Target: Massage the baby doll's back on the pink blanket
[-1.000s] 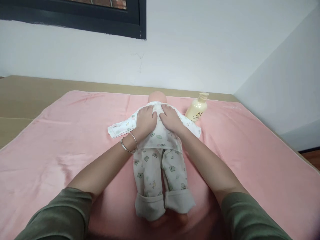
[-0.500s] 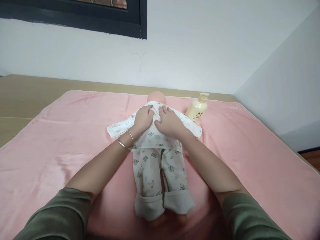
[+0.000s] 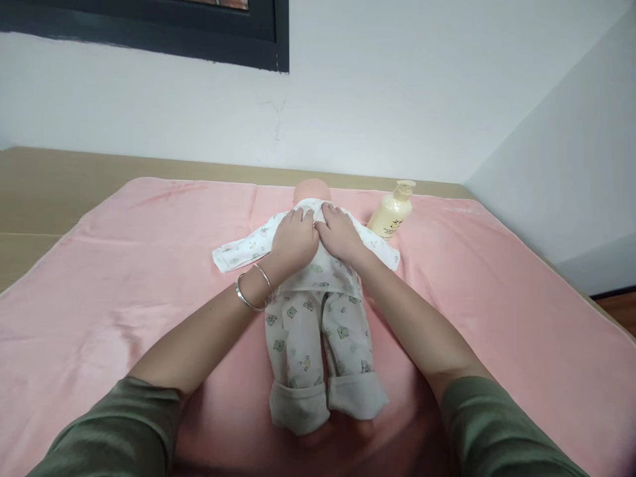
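A doll [image 3: 312, 190] lies lengthwise on a pink cloth, its head at the far end. It wears a white patterned top [image 3: 325, 281] with both sleeves stretched outward, and matching trousers [image 3: 301, 338] with turned-up cuffs. My left hand [image 3: 297, 240], with bangles at the wrist, lies on the left of the doll's upper body, fingers slightly apart. On the right of the upper body rests my right hand [image 3: 341, 233], its fingers also laid over the top. The two thumbs almost meet in the middle.
A pale yellow pump bottle [image 3: 391, 213] leans beside the doll's right-hand sleeve. The pink cloth [image 3: 149, 265] covers most of a wooden surface [image 3: 54, 175]. Behind it rises a white wall [image 3: 372, 99], with a dark window frame [image 3: 238, 43] at the upper left.
My left hand has shifted right towards the middle of the top, and its fingers have spread. My right hand has moved slightly farther up the top. The view has shifted a little.
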Motion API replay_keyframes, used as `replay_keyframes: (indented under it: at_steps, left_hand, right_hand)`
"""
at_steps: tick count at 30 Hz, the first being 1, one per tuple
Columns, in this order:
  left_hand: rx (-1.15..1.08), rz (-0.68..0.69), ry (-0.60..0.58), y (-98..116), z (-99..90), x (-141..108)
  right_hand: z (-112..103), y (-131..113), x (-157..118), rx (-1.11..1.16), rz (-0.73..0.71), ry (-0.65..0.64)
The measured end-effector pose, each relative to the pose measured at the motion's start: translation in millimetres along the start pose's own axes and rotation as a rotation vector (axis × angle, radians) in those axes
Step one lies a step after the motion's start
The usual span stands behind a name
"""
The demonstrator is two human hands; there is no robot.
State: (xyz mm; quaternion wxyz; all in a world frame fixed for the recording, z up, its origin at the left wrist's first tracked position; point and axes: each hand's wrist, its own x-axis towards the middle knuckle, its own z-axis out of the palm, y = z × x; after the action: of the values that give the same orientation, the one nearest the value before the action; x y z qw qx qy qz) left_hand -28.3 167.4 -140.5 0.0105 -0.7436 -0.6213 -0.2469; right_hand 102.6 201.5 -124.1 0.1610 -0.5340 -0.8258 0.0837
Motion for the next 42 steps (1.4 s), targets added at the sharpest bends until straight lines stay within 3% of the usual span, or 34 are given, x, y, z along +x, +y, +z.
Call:
replay_keyframes:
  at_steps: [7,13,18,23,29,37,42]
  left_hand:
    - [-0.226,-0.186,-0.025,-24,2.5,17]
    - [-0.094,-0.079,0.061,-15,11.4,9]
    - [-0.021,-0.031,0.02,-2,6.0,0]
    - [-0.132,-0.07,-0.061,-12,-0.5,10]
    - [-0.259,-0.152,-0.04,-30,2.3,22]
    - [0.021,-0.044,0.103,5,9.7,-3]
    - [-0.017,0.002,0.095,13,8.8,-9]
  right_hand:
    - [3,-29,-28,-0.162,-0.021,-0.035]
    - [6,1,-1,0.029,-0.021,0.018]
    - [4,17,14,0.098,-0.022,0.032]
    - [4,-5,-4,-0.063,0.017,0.013]
    - [3,-32,-32,-0.206,-0.036,0.022]
    - [5,16,9,0.134,-0.046,0.062]
    - [7,18,13,0.085,-0.053,0.068]
